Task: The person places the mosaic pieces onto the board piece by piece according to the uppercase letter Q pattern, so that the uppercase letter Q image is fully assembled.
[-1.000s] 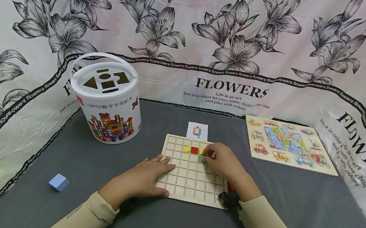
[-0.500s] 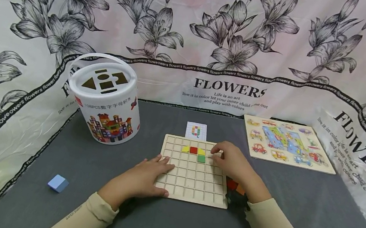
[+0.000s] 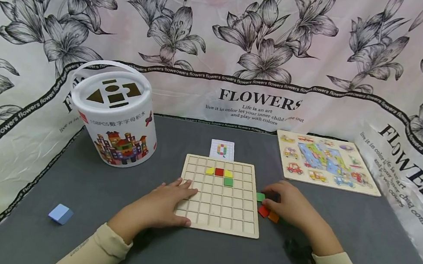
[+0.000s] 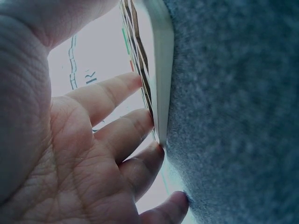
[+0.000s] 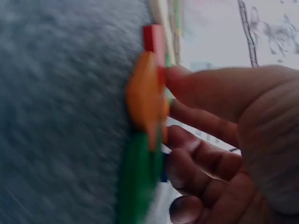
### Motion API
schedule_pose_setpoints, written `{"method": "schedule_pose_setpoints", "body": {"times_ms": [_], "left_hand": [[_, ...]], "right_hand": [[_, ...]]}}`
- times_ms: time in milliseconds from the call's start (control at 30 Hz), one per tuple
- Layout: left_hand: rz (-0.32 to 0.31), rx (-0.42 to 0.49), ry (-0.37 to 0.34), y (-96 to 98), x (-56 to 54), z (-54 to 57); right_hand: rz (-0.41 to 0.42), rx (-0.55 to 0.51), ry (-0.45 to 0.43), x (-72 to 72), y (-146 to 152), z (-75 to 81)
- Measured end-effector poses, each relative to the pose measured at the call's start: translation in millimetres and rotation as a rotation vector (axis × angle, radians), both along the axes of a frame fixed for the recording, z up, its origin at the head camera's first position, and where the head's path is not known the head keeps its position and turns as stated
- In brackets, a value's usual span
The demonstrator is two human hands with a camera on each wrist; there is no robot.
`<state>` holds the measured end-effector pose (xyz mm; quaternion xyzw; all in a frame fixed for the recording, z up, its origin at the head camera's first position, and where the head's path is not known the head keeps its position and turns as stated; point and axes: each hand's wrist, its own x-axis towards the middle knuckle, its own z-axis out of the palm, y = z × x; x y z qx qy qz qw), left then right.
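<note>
My left hand [image 3: 165, 205] lies with spread fingers on the left edge of a wooden grid board [image 3: 207, 222]; in the left wrist view, its fingertips [image 4: 133, 80] touch the board's side. Set in the grid are a red square block [image 3: 219, 172] between two yellow blocks [image 3: 210, 170], and a green square block [image 3: 228, 182] below the right one. Beyond the board's right edge, my right hand [image 3: 291, 206] reaches over loose blocks: green [image 3: 260, 197], red [image 3: 263, 211] and orange [image 3: 273, 217]. Thumb and fingers stand apart around them, blurred in the right wrist view; a larger green piece [image 5: 138, 179] shows there.
A pattern card [image 3: 222, 150] lies against the board's far edge. At the back left stands a white lidded bucket [image 3: 124, 139]; a vehicle puzzle board [image 3: 327, 162] lies at the back right. One light blue block [image 3: 60, 214] sits on the grey cloth at the left.
My right hand has withdrawn from the green block in the grid and moved right and nearer to me, over the loose blocks. My left hand keeps its place on the board.
</note>
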<state>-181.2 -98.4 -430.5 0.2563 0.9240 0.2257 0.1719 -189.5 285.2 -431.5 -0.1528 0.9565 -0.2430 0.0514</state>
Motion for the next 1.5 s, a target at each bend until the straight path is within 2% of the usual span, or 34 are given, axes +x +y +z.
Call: {"method": "schedule_pose_setpoints", "body": {"times_ms": [267, 467, 533, 667, 767, 900, 1000, 1200, 1500], "left_hand": [[0.001, 0.010, 0.000, -0.4, 0.6, -1.8], [0.002, 0.010, 0.000, -0.4, 0.6, -0.3], [0.001, 0.008, 0.000, -0.6, 0.2, -0.5], [0.002, -0.001, 0.007, -1.1, -1.3, -1.2], [0.003, -0.006, 0.007, -1.4, -2.4, -2.5], [0.000, -0.003, -0.007, -1.2, -2.8, -2.8], [-0.005, 0.005, -0.010, -1.0, -2.3, -1.8], [-0.012, 0.005, -0.009, -0.2, -2.1, -0.7], [-0.004, 0.010, 0.013, -1.1, 0.3, -0.5]], "right_hand": [[-0.034, -0.001, 0.004, -0.9, -8, -1.3], [-0.086, -0.048, -0.041, -2.1, -10, 0.7], [-0.109, -0.068, -0.027, -2.0, -12, 4.0], [-0.141, -0.104, 0.055, -4.4, -25, 12.1], [-0.109, -0.131, 0.076, -9.2, -43, 15.2], [-0.012, -0.143, 0.032, -17.7, -69, 11.5], [0.010, -0.129, 0.014, -23.9, -81, 6.6], [0.010, -0.103, 0.003, -29.6, -88, 2.3], [0.057, -0.101, -0.045, -29.3, -89, 1.0]]}}
